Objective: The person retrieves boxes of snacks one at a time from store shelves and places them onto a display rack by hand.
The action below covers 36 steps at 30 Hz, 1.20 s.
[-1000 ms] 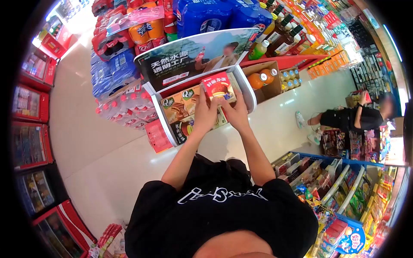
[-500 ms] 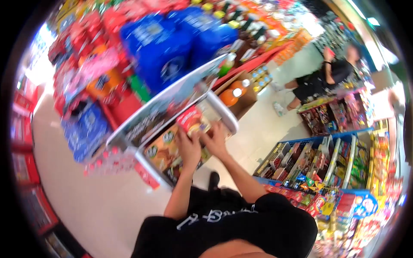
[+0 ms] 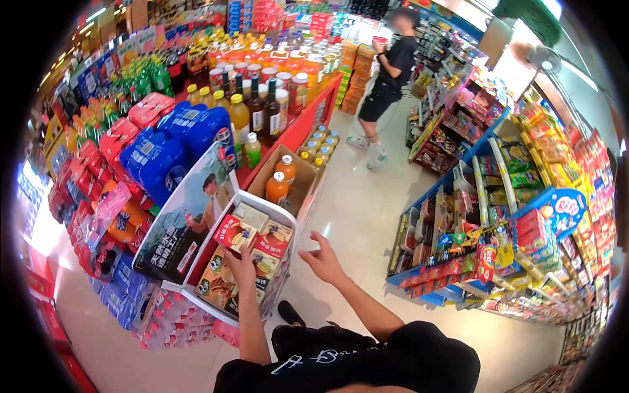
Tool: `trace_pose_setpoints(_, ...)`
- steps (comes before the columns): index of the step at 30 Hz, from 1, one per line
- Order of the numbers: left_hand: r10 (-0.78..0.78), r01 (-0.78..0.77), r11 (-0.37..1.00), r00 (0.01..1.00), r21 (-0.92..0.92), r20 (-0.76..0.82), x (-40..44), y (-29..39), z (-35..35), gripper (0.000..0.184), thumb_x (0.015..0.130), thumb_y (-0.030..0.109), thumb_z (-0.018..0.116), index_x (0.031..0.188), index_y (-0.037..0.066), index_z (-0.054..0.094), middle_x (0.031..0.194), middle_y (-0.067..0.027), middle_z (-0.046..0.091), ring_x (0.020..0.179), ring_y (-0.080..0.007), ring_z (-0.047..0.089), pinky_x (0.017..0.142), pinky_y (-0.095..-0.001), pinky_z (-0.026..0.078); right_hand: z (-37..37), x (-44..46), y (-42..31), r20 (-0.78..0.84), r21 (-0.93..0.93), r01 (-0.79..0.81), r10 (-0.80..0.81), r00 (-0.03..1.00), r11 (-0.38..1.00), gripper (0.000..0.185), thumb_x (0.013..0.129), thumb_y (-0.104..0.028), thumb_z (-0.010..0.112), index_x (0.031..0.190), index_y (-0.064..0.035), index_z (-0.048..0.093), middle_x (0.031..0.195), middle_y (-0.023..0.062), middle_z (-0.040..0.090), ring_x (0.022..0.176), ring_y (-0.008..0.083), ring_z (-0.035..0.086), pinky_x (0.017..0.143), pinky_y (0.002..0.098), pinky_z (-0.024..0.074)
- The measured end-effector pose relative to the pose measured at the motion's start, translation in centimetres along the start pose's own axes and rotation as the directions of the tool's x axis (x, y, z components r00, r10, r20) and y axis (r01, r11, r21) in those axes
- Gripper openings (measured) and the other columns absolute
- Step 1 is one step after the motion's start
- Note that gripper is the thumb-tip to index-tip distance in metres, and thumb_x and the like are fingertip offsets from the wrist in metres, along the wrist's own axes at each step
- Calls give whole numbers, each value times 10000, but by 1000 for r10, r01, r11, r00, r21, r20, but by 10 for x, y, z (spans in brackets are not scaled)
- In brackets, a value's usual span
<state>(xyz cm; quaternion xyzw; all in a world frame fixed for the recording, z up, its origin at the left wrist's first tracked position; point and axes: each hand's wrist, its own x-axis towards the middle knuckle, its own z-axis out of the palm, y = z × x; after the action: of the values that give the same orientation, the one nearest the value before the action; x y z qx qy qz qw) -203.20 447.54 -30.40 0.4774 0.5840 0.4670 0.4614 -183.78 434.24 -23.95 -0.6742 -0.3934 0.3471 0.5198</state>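
Observation:
My left hand (image 3: 243,267) reaches into a white display bin (image 3: 286,219), its thumb and fingers closed on the near edge of a red and white snack box (image 3: 234,232). That box lies at the far left of the bin, among several other boxes. Next to it is another red box (image 3: 273,238), and brown and tan boxes (image 3: 215,283) lie nearer to me. Outside the bin on the right, my right hand (image 3: 324,259) hangs in the air with fingers apart, holding nothing.
An advertising panel (image 3: 190,219) stands along the bin's left side. Behind the bin is a cardboard carton (image 3: 262,177) with orange drink bottles (image 3: 277,188). Blue shrink-wrapped packs (image 3: 154,157) are stacked left. A snack rack (image 3: 452,229) stands right. A person (image 3: 388,75) stands in the aisle.
My right hand has come off the red box and moved right, its fingers spreading. The left hand stays at the box, which now lies lower among the others. The view has tilted up.

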Motion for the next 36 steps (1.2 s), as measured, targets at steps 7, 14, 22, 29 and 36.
trace_pose_setpoints(7,364,-358,919,932,164,-7,-114,41,21,784,969,258,665,1532,-119,270,1554,-344,340,1474,-446,307,1234,-492,214,-141,-155,60,-379,-4,24,-24,925,1000,736,930,-148,755,1518,5,340,1409,172,532,932,181,688,790,319,570)
trace_pose_setpoints(14,351,-506,858,706,91,615,-304,9,67,656,962,312,682,1417,-100,453,1442,-322,492,1379,-470,433,1170,-503,335,-235,-407,140,-694,117,-81,140,706,990,565,915,-116,751,1398,14,489,1291,170,593,880,179,679,757,320,581)
trace_pose_setpoints(22,231,-681,722,68,-124,970,-477,6,111,702,937,394,703,1397,-93,493,1430,-318,507,1343,-451,486,1136,-474,397,-278,-637,160,-882,358,-181,395,255,916,590,921,-205,746,1410,-3,487,1250,122,598,929,185,668,750,318,557)
trace_pose_setpoints(29,34,-742,643,-220,-190,975,-604,31,174,771,960,452,650,1455,-98,431,1482,-318,459,1399,-442,437,1164,-455,369,-304,-715,177,-922,381,-10,381,66,924,654,946,-222,739,1472,-1,420,1304,124,556,924,169,640,771,317,536)
trace_pose_setpoints(36,15,-718,632,-364,-291,931,-745,28,266,829,968,483,621,1511,-89,364,1530,-326,407,1430,-449,401,1195,-455,329,-416,-781,194,-924,368,-173,380,45,914,752,938,-206,758,1528,7,343,1385,145,500,937,170,634,813,313,518)
